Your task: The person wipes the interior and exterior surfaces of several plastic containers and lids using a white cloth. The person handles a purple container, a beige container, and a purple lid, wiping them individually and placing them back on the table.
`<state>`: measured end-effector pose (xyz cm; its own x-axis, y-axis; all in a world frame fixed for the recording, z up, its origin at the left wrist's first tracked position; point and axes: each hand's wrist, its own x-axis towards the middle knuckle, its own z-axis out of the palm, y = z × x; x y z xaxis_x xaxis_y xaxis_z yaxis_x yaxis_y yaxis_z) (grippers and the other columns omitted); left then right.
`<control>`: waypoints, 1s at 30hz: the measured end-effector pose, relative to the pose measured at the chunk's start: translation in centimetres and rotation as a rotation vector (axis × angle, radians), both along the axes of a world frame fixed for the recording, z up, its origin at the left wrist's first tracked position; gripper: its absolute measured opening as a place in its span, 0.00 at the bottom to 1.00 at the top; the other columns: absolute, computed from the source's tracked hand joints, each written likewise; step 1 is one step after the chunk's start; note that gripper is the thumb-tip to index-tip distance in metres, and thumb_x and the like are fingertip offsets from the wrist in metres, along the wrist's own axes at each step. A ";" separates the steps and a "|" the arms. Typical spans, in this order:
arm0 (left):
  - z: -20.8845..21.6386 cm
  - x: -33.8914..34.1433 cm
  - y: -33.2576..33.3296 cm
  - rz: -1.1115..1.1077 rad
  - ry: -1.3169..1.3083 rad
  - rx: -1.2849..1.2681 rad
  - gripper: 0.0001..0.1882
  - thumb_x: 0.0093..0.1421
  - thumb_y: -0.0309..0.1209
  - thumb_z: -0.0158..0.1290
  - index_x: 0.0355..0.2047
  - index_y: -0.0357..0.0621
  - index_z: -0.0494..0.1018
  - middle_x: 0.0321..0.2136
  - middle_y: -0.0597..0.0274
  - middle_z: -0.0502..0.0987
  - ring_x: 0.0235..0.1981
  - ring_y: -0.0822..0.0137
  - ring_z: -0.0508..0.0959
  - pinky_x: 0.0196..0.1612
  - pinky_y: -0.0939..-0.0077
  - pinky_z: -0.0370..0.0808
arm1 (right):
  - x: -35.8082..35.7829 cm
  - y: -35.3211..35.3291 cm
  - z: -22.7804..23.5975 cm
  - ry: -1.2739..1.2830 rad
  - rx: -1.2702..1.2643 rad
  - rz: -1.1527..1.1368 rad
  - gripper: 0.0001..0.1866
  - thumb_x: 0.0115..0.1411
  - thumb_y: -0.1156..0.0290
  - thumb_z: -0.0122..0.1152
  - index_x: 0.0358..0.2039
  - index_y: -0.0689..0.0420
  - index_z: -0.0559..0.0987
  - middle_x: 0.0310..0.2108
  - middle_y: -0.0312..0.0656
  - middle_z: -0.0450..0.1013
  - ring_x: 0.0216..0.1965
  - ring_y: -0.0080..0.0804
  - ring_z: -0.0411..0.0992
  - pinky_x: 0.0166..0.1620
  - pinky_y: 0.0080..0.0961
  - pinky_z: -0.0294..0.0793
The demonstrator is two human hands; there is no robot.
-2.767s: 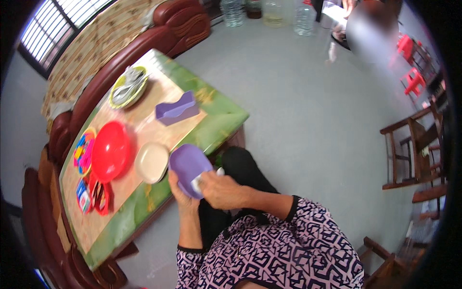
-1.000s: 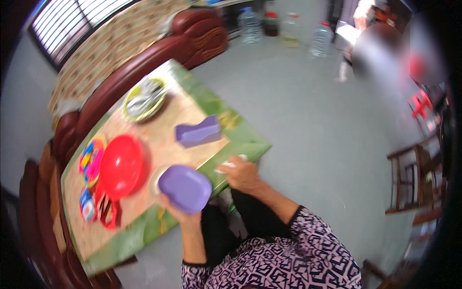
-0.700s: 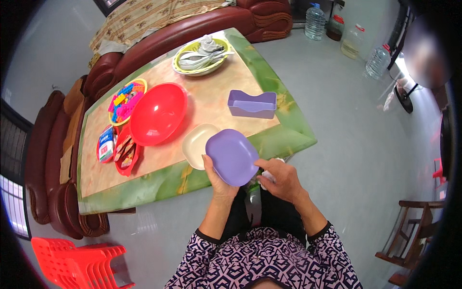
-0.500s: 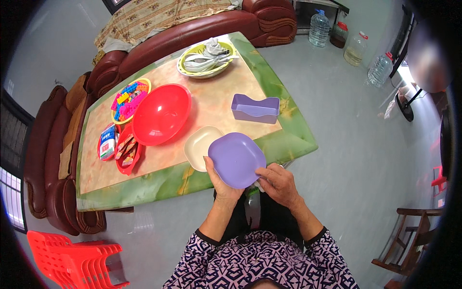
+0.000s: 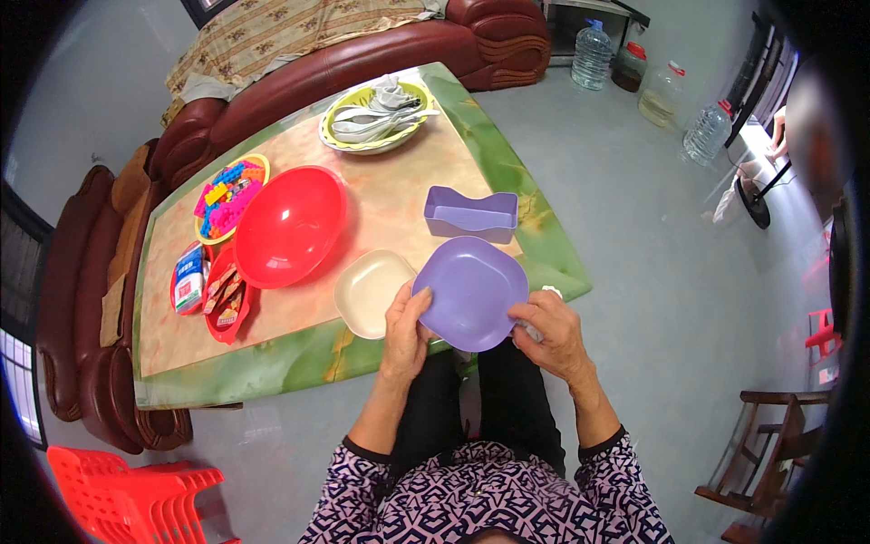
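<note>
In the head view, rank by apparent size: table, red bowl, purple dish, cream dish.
Largest: table
Red bowl and purple dish: too alike to rank, the dish being held nearer the camera
Smallest: cream dish

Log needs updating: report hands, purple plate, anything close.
Left hand and right hand gripping purple plate. White tissue or cloth in right. Cream plate beside left.

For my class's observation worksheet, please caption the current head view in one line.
Left hand and right hand hold a purple dish at a green-edged table bearing a cream dish.
</note>
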<state>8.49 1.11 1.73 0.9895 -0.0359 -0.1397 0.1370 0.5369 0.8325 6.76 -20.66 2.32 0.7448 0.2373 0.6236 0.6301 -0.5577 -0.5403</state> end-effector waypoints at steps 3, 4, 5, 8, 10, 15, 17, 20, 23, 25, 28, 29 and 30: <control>0.1 1.1 0.3 -0.039 -0.011 0.172 0.10 0.60 0.22 0.49 0.43 0.36 0.69 0.22 0.66 0.73 0.13 0.80 0.66 0.13 0.87 0.59 | 0.1 -0.3 0.5 0.207 0.295 0.010 0.12 0.46 0.78 0.64 0.34 0.60 0.77 0.28 0.40 0.72 0.29 0.32 0.72 0.33 0.26 0.72; 0.1 1.4 0.0 -0.015 -0.039 0.188 0.10 0.60 0.23 0.49 0.43 0.36 0.69 0.23 0.66 0.73 0.14 0.80 0.67 0.14 0.87 0.60 | 0.2 -0.1 0.5 0.293 0.465 0.014 0.12 0.48 0.78 0.64 0.35 0.61 0.76 0.29 0.40 0.73 0.29 0.30 0.72 0.33 0.25 0.71; 0.2 1.7 -0.2 0.010 -0.067 0.204 0.10 0.60 0.23 0.48 0.43 0.36 0.69 0.23 0.66 0.73 0.15 0.80 0.67 0.14 0.87 0.61 | 0.5 -0.1 0.8 0.386 0.517 -0.034 0.11 0.50 0.77 0.63 0.36 0.62 0.76 0.29 0.39 0.73 0.30 0.28 0.72 0.33 0.23 0.71; 0.2 2.0 -1.2 0.094 -0.132 0.313 0.13 0.61 0.23 0.49 0.46 0.36 0.68 0.26 0.66 0.73 0.16 0.81 0.67 0.16 0.88 0.62 | 2.2 -0.7 1.5 0.626 0.598 -0.112 0.10 0.54 0.73 0.59 0.37 0.64 0.77 0.28 0.39 0.75 0.30 0.23 0.72 0.34 0.21 0.70; 0.2 2.5 -2.2 0.139 -0.186 0.361 0.15 0.61 0.23 0.50 0.48 0.36 0.67 0.28 0.66 0.73 0.17 0.82 0.66 0.16 0.88 0.63 | 3.4 -1.3 1.7 0.722 0.548 -0.061 0.11 0.56 0.70 0.57 0.36 0.65 0.78 0.25 0.39 0.75 0.29 0.21 0.71 0.33 0.21 0.70; 0.4 3.4 -4.2 0.236 -0.250 0.291 0.17 0.61 0.24 0.52 0.50 0.35 0.66 0.34 0.65 0.74 0.26 0.81 0.70 0.22 0.89 0.67 | 5.7 -2.6 2.9 0.662 0.348 -0.158 0.11 0.57 0.67 0.54 0.31 0.62 0.79 0.22 0.39 0.75 0.25 0.19 0.69 0.29 0.22 0.69; 0.9 3.6 -4.7 0.293 -0.276 0.290 0.18 0.60 0.24 0.52 0.51 0.36 0.67 0.37 0.64 0.74 0.30 0.80 0.72 0.26 0.88 0.69 | 7.4 -2.7 3.2 0.442 0.182 -0.345 0.08 0.56 0.69 0.54 0.27 0.59 0.77 0.19 0.41 0.72 0.19 0.27 0.69 0.24 0.27 0.66; -0.7 2.9 -4.5 0.250 -0.324 0.450 0.19 0.58 0.23 0.54 0.51 0.37 0.67 0.38 0.62 0.74 0.33 0.78 0.73 0.30 0.85 0.70 | 10.3 -2.4 5.5 0.041 0.055 -0.556 0.07 0.54 0.71 0.54 0.21 0.59 0.74 0.17 0.42 0.69 0.17 0.37 0.67 0.22 0.32 0.64; -3.9 1.6 -3.4 0.120 -0.373 0.767 0.18 0.54 0.20 0.56 0.46 0.38 0.70 0.33 0.61 0.75 0.31 0.72 0.73 0.32 0.78 0.70 | 13.6 -1.1 5.4 -0.289 -0.031 -0.541 0.09 0.52 0.72 0.56 0.17 0.57 0.70 0.16 0.40 0.67 0.18 0.41 0.67 0.21 0.35 0.64; -4.5 1.1 -3.1 0.163 -0.477 0.911 0.17 0.52 0.19 0.57 0.43 0.38 0.71 0.32 0.59 0.76 0.31 0.67 0.74 0.33 0.75 0.70 | 15.1 -0.4 4.4 -0.299 -0.136 -0.534 0.09 0.51 0.72 0.57 0.16 0.56 0.69 0.16 0.40 0.67 0.19 0.39 0.68 0.21 0.35 0.65; -4.1 0.8 -2.6 0.227 -0.661 1.100 0.16 0.47 0.17 0.59 0.38 0.38 0.73 0.30 0.57 0.75 0.30 0.59 0.73 0.33 0.70 0.70 | 16.7 0.4 2.4 -0.274 -0.246 -0.531 0.10 0.50 0.71 0.58 0.16 0.55 0.69 0.17 0.38 0.67 0.20 0.37 0.69 0.21 0.34 0.68; -4.1 0.7 -2.4 0.242 -0.721 1.132 0.16 0.47 0.17 0.59 0.38 0.39 0.73 0.29 0.57 0.75 0.30 0.59 0.73 0.33 0.70 0.69 | 17.0 0.6 2.0 -0.248 -0.271 -0.537 0.09 0.50 0.71 0.58 0.16 0.54 0.69 0.17 0.38 0.67 0.20 0.37 0.69 0.21 0.34 0.68; -4.1 0.5 -2.1 0.261 -0.778 1.165 0.16 0.47 0.16 0.59 0.37 0.39 0.74 0.29 0.58 0.75 0.30 0.59 0.73 0.33 0.69 0.69 | 17.2 0.9 1.7 -0.222 -0.295 -0.538 0.09 0.49 0.72 0.58 0.16 0.54 0.69 0.17 0.38 0.67 0.20 0.36 0.70 0.21 0.34 0.68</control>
